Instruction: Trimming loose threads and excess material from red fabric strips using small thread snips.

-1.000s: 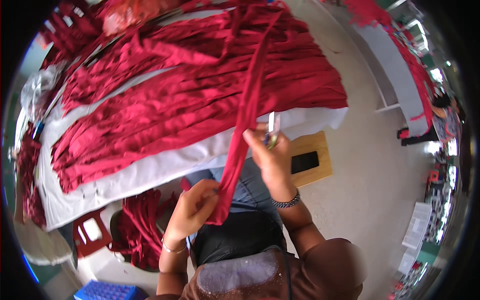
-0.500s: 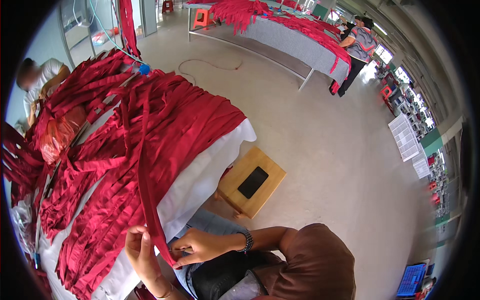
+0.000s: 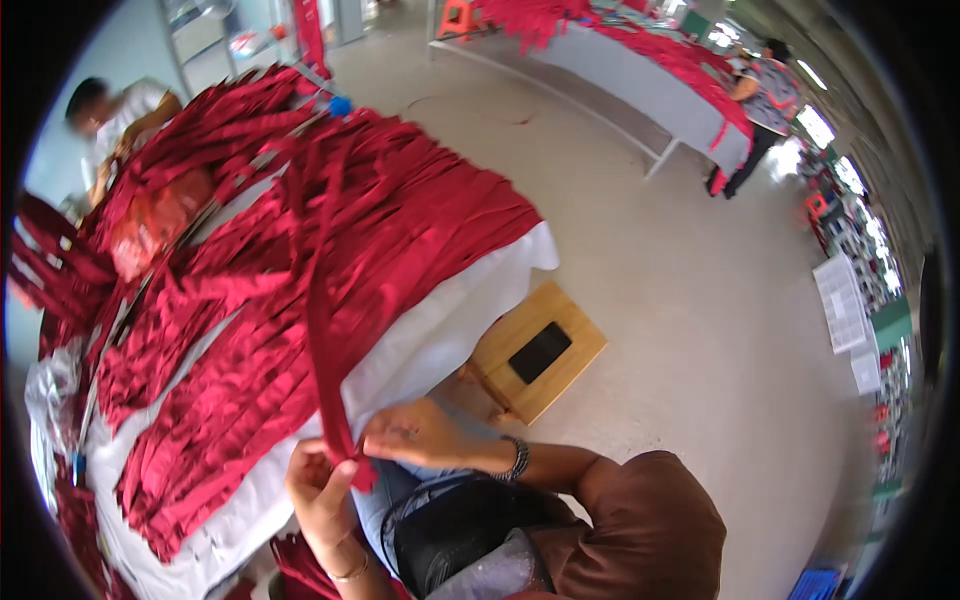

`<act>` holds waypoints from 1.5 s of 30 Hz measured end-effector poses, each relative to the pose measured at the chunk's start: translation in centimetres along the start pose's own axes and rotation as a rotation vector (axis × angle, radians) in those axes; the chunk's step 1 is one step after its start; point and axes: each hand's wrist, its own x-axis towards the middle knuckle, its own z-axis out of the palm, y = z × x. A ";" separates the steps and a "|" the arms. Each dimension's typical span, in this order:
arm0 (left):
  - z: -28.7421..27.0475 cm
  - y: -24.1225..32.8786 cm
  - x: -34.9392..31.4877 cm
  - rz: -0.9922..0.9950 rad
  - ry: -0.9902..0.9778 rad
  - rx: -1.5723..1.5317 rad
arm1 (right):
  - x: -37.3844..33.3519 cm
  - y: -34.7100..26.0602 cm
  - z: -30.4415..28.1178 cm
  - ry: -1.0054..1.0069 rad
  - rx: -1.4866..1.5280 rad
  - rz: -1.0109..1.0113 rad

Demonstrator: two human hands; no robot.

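Observation:
A long red fabric strip point(image 3: 325, 360) runs from the pile on the table down to my hands, its lower end hanging in front of my lap. My left hand point(image 3: 322, 492) is closed on the strip near that end, thumb against the cloth. Just right of it, my right hand point(image 3: 420, 436) has curled fingers next to the strip's edge. It is slightly blurred, and what it holds, if anything, is hidden. Many similar red strips point(image 3: 400, 210) lie heaped over the white-covered table point(image 3: 440, 335) before me.
A wooden stool point(image 3: 545, 390) bearing a black phone point(image 3: 540, 352) stands right of the table. An orange plastic bag point(image 3: 160, 222) and a clear bag point(image 3: 58, 390) lie at left. One person point(image 3: 130, 120) sits far left; another point(image 3: 768, 95) stands at a far table point(image 3: 620, 90).
My left hand has gone from raised, spread fingers to gripping the strip. My right hand has moved slightly up and right. The whole view has shifted, moving the scene rightward.

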 end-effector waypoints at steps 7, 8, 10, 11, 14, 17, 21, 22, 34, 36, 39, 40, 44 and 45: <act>1.2 -0.9 -0.5 -0.048 0.051 0.198 | 2.7 -1.5 -1.3 0.318 0.282 0.234; 1.1 -0.8 -0.5 -0.057 0.035 0.193 | 2.8 -1.2 -2.0 0.294 0.352 0.273; 1.2 -0.7 -0.9 -0.080 0.014 0.170 | 3.1 -1.1 -2.3 0.343 0.319 0.294; 1.4 -0.5 -1.0 -0.087 0.005 0.154 | 3.2 -0.9 -2.6 0.299 0.308 0.304; 1.6 -0.5 -1.2 -0.115 -0.003 0.161 | 3.4 -0.2 -1.7 0.292 0.264 0.300; 1.5 -0.7 -1.5 -0.091 -0.097 0.335 | 3.6 0.4 -1.3 0.299 0.370 0.300; 0.8 -1.2 -2.0 -0.166 -0.086 0.295 | 3.7 0.0 -2.0 0.399 0.425 0.271; 0.3 -1.1 -2.2 -0.221 -0.129 0.340 | 3.7 -0.2 -2.2 0.412 0.436 0.258; 0.6 0.9 0.8 -0.037 -0.095 0.158 | -0.2 -2.0 1.0 -0.033 -0.097 0.083; 1.0 1.7 2.1 -0.100 -0.017 0.171 | -0.7 -2.6 0.9 -0.160 -0.150 0.147; 1.0 1.5 2.5 -0.051 0.061 0.197 | -1.2 -1.2 0.8 -0.089 -0.085 0.064; 1.0 1.3 2.3 -0.055 0.067 0.196 | -1.4 -0.7 0.4 -0.036 -0.062 0.042; -0.5 -0.2 1.2 0.021 0.100 -0.006 | -1.1 -1.2 -0.1 -0.005 0.043 0.201; -0.2 -0.3 1.1 -0.005 0.145 0.016 | -1.1 -1.0 -0.1 -0.006 0.026 0.188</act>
